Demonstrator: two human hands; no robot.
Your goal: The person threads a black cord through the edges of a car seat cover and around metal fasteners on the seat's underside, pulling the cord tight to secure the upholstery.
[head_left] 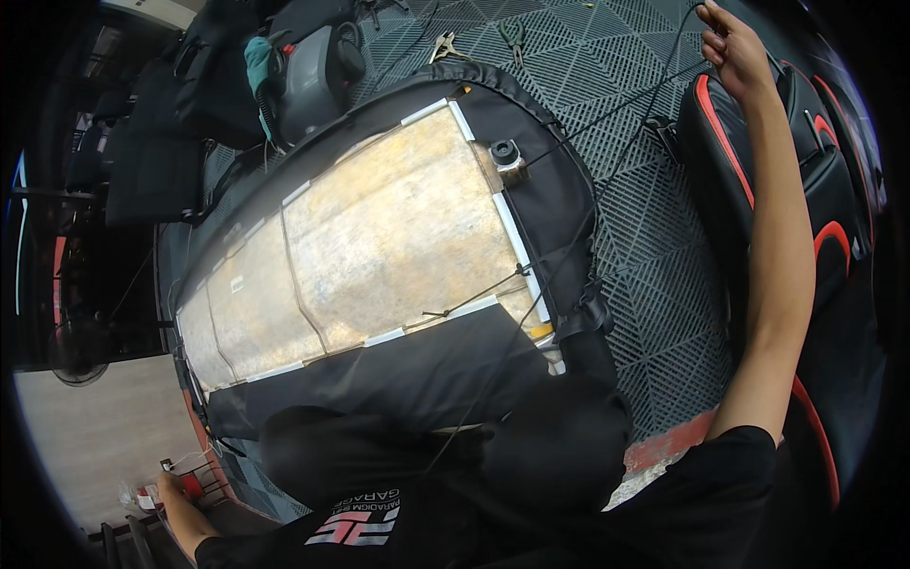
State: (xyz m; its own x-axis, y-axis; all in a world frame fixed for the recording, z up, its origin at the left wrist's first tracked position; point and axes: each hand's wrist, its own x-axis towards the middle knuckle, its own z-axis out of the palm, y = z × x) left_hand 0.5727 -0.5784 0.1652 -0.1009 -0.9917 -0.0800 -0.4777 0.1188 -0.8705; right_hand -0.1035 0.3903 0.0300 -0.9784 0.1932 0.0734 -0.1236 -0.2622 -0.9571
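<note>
My right hand (736, 52) is raised at the upper right, fingers closed on a thin black cord (654, 90). The cord runs down from it to a large padded panel, probably a car seat part. The panel has a mottled beige-grey face (389, 228) and a gathered black cover (559, 190) around its edges. White strips (512, 230) line its edges, and a knotted cord (474, 301) lies along the near one. My left hand (171, 484) is stretched far out at the lower left. It looks closed, but what it holds is too small to tell.
Locking pliers (445, 47) and green-handled pliers (513, 38) lie on the grey tile floor beyond the panel. A grey machine (322, 68) stands at the back left. Black-and-red seats (758, 171) are on the right. A black round knob (504, 152) sits on the panel.
</note>
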